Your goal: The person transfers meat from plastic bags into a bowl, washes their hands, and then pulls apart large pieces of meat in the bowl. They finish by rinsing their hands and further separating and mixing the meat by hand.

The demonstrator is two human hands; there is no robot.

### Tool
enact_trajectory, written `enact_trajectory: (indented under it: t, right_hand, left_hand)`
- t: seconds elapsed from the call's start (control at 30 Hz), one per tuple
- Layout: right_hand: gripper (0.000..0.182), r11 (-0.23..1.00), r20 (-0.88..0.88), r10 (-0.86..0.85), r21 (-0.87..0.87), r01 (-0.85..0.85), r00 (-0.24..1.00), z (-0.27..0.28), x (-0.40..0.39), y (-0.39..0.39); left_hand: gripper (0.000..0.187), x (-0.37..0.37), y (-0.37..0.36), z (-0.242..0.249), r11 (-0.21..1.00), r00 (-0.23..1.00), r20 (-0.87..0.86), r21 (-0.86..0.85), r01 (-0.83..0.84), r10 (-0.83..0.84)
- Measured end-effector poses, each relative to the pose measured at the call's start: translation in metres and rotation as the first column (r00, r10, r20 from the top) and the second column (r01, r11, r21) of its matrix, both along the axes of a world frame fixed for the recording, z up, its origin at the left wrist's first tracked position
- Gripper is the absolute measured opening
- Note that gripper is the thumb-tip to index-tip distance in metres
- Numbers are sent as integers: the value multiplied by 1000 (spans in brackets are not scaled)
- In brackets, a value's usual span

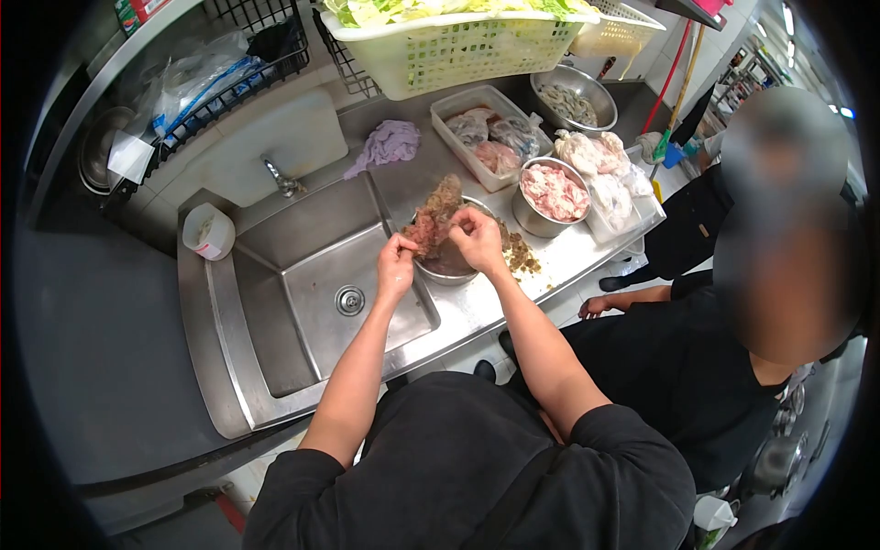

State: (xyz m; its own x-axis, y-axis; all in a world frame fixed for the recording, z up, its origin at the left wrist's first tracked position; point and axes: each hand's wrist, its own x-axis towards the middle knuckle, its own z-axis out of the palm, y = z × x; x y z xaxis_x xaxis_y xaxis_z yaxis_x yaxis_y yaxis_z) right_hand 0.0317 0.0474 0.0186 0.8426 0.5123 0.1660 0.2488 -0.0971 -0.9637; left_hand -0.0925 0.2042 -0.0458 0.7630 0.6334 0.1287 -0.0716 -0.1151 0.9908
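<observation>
Both hands raised over a steel bowl (451, 266) at the near edge of the counter, just right of the sink (321, 302): left hand (396, 266) with fingertips pinched on the lower end of a strip of raw meat (431, 220), right hand (477, 240) closed on the same strip from the right, the strip hanging above the bowl's left rim. Work judged partly done: brownish trimmings (522, 255) piled on the counter just right of the bowl, strip not yet set down, bowl contents mostly hidden behind the hands. Farther right, a round steel bowl (552, 194) heaped with pale pink raw meat; beside it, bagged pale meat (600, 170) on the counter. Far of these, a white rectangular tub (488, 133) with wrapped meat portions and a steel basin (576, 103) of greyish pieces, kind unclear. At the far edge, a pale basket (458, 50) of leafy greens. Sink basin bare but for its drain; small white cup (208, 231) on its left rim; purple cloth (387, 145) behind. Second person in black at right
</observation>
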Motion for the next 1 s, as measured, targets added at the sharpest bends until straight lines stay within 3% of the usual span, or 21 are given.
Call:
enact_trajectory:
  t: [0.07,0.13,0.47,0.73,0.83,0.87,0.93,1.0]
  right_hand:
    - [4,999,-70,17,43,-14,997,-5,3,-1]
    - [3,977,-53,61,205,-49,997,-9,7,-2]
    - [8,970,-131,61,240,-28,990,-14,9,-4]
    - [7,869,-243,14,483,109,970,-17,12,-1]
    - [9,768,-331,-37,594,239,943,-5,15,-1]
    - [9,769,-331,-38,593,240,943,-4,14,-2]
    - [10,866,-194,-5,490,101,981,0,13,-6]
    - [12,936,-186,97,351,-26,978,2,7,-9]
  left_hand:
    - [15,-1,0,0,1000,1000,-13,6,-10,10]
    - [14,-1,0,-1,1000,999,-26,11,-19,19]
    - [6,-7,-7,15,1000,1000,-28,29,10,-9]
    - [9,-9,-16,24,993,996,-78,108,-42,51]
    - [14,-3,-13,5,999,997,62,20,-39,38]
    - [14,-4,-11,2,999,995,84,-34,-43,46]
    - [15,-6,-8,-3,996,993,108,-87,-36,46]
    - [15,-16,-10,6,972,996,71,-233,-42,60]
